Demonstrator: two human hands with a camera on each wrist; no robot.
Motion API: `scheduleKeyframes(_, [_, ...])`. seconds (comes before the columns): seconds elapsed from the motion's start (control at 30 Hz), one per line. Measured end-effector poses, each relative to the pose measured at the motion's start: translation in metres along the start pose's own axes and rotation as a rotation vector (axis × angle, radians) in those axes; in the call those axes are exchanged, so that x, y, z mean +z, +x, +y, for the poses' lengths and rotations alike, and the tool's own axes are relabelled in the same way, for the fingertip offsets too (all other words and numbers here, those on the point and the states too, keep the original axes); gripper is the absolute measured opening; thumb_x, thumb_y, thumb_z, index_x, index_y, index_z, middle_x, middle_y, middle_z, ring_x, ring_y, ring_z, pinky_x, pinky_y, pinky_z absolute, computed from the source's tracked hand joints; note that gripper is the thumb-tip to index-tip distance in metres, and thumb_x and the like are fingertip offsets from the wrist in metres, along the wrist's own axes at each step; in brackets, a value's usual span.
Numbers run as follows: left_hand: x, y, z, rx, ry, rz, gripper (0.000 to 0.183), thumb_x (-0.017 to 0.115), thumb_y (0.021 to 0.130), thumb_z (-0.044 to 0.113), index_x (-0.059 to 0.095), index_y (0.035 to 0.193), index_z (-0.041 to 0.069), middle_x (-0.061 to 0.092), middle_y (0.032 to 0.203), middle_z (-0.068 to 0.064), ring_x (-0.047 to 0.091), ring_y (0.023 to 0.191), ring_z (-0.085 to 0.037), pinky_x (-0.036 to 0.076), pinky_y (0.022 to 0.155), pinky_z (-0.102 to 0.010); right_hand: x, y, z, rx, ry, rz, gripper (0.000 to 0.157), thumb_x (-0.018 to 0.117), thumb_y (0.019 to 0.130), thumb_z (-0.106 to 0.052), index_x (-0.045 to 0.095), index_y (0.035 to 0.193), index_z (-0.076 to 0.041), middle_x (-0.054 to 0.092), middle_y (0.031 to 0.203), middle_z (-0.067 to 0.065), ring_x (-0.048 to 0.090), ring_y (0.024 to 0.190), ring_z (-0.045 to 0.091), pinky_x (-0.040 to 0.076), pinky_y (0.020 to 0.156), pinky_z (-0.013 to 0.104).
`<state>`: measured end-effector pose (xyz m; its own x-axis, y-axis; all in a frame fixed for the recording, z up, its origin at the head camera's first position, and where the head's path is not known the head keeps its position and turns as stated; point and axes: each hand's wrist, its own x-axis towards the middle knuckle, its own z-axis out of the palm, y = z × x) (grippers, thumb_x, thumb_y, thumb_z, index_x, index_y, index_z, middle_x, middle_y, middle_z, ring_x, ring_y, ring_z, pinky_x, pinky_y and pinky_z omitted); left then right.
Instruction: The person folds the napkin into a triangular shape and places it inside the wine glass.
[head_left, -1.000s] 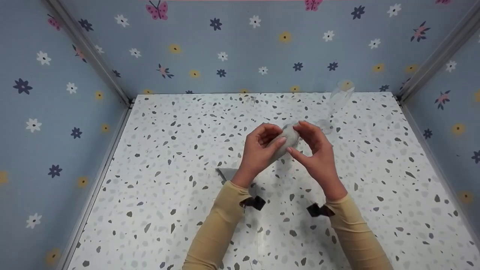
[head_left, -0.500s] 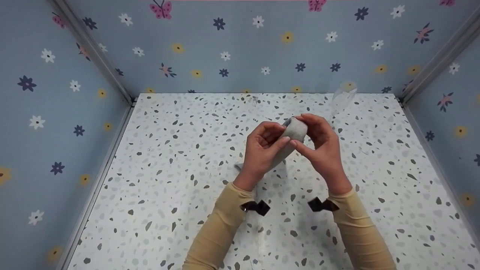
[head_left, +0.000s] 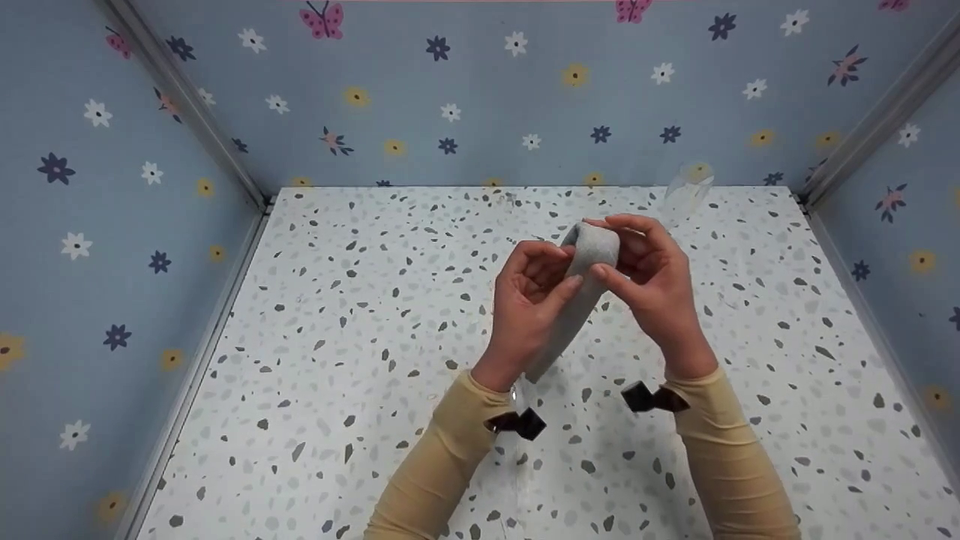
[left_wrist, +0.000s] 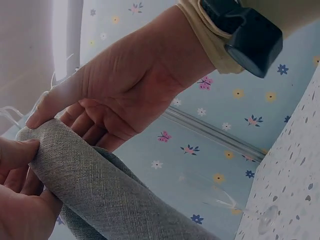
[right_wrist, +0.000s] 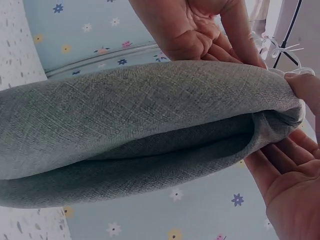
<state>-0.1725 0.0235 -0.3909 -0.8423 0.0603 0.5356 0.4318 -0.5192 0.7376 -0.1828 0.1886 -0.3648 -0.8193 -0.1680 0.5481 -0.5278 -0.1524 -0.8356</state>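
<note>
A grey woven cloth [head_left: 598, 246] is held up over the table, folded over at its top with its length hanging toward the person. My left hand [head_left: 525, 304] pinches its left edge near the top between thumb and fingers. On the opposite edge, slightly higher, my right hand [head_left: 658, 285] grips it with the thumb in front. In the right wrist view the cloth [right_wrist: 150, 105] shows a long open fold between its layers. Both hands meet at the narrow end of the cloth [left_wrist: 110, 185] in the left wrist view.
A clear stemmed glass [head_left: 688, 191] stands at the back right of the speckled white table [head_left: 360, 420]. Flower-patterned blue panels [head_left: 495, 90] enclose the back and both sides.
Both hands have shifted up and right with the cloth, the right hand farther. The cloth has turned, so more of its hanging length shows below the hands.
</note>
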Motion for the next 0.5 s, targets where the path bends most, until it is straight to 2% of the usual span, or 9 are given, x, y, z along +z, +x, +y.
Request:
scheduleKeyframes(0.1, [0.002, -0.001, 0.005, 0.01, 0.05, 0.005, 0.033, 0.068, 0.083, -0.01, 0.05, 0.111, -0.006, 0.064, 0.11, -0.013, 0.061, 0.105, -0.033, 0.047, 0.092, -0.049, -0.001, 0.0, -0.003, 0.011, 0.006, -0.012, 0.049, 0.066, 0.083, 0.012, 0.046, 0.127, 0.011, 0.059, 0.122, 0.027, 0.063, 0.1, 0.036, 0.054, 0.076, 0.034])
scheduleKeyframes(0.27, [0.003, 0.0, 0.016, -0.04, 0.17, -0.01, 0.036, 0.071, 0.081, -0.006, 0.056, 0.113, -0.006, 0.062, 0.109, -0.015, 0.063, 0.101, -0.029, 0.052, 0.085, -0.045, -0.001, 0.0, -0.005, 0.014, 0.001, -0.044, 0.052, 0.066, 0.083, 0.012, 0.046, 0.13, 0.006, 0.059, 0.12, 0.027, 0.064, 0.097, 0.037, 0.054, 0.076, 0.035])
scheduleKeyframes(0.37, [0.004, 0.002, 0.031, -0.073, 0.259, -0.027, 0.029, 0.072, 0.081, -0.005, 0.061, 0.108, -0.008, 0.064, 0.104, -0.014, 0.065, 0.096, -0.024, 0.054, 0.081, -0.043, -0.001, 0.0, -0.005, 0.005, -0.007, -0.062, 0.052, 0.066, 0.083, 0.012, 0.048, 0.13, 0.003, 0.06, 0.12, 0.027, 0.064, 0.096, 0.037, 0.054, 0.076, 0.036])
scheduleKeyframes(0.5, [0.007, 0.004, 0.048, -0.071, 0.344, -0.042, 0.024, 0.073, 0.081, -0.004, 0.064, 0.102, -0.008, 0.067, 0.097, -0.014, 0.067, 0.091, -0.022, 0.055, 0.079, -0.041, 0.0, 0.0, -0.005, 0.001, -0.006, -0.078, 0.052, 0.067, 0.082, 0.012, 0.048, 0.129, 0.003, 0.06, 0.119, 0.026, 0.064, 0.099, 0.037, 0.054, 0.077, 0.036])
